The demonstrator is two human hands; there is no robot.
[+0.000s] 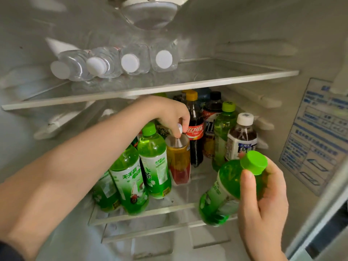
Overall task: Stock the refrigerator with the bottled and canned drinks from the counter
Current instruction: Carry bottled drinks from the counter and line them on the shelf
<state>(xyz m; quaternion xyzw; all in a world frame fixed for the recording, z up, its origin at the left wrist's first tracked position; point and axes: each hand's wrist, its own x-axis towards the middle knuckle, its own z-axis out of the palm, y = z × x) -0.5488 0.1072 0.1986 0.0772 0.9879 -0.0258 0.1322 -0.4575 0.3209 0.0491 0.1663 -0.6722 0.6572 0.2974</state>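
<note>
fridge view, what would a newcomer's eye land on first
The tilted green bottle in the right-hand grip, front right of the lower shelf, catches first. Then the left-hand grip pinching the amber bottle's white cap, and four water bottles lying caps-forward on the upper shelf.

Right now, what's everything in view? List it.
water bottles: 4, clear with white caps, lying on upper shelf, left
green bottles: at least 4, green, standing on lower shelf
amber bottle: 1, amber with white cap, upright, lower shelf middle
cola: 1, dark with yellow cap, behind amber bottle
black-cap bottle: 1, dark, right of cola
white-cap tea: 1, dark, lower shelf right
sticker: 1, blue and white, right wall
left hand: pinches amber bottle's cap
right hand: grips held green bottle, tilted, at shelf front
</note>
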